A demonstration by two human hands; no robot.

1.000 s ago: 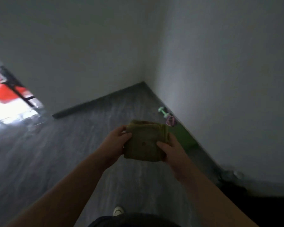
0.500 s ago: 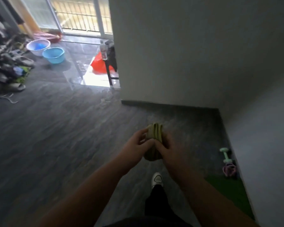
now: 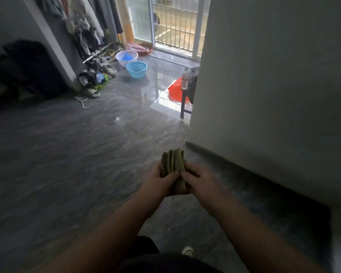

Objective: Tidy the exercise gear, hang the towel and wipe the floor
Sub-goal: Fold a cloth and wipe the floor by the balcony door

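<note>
A folded olive-green towel (image 3: 173, 161) stands on edge between my two hands, its stacked folds fanning out at the top. My left hand (image 3: 157, 183) grips its left side and my right hand (image 3: 198, 179) grips its right side, fingertips meeting across the front. I hold it in front of me above the dark grey floor (image 3: 67, 164). The dumbbell and the green mat are out of view.
A white wall (image 3: 274, 85) with a dark skirting runs along the right. Ahead are two basins (image 3: 136, 68), shoes (image 3: 96, 79), hanging clothes (image 3: 87, 22), a red bag (image 3: 176, 91), a bottle (image 3: 184, 78) and a barred glass door (image 3: 175, 22). My shoe (image 3: 187, 251) shows below.
My view has swung left from the corner toward the balcony door; the dumbbell and mat have left the frame. The towel, held flat a second ago, now stands edge-on in both hands.
</note>
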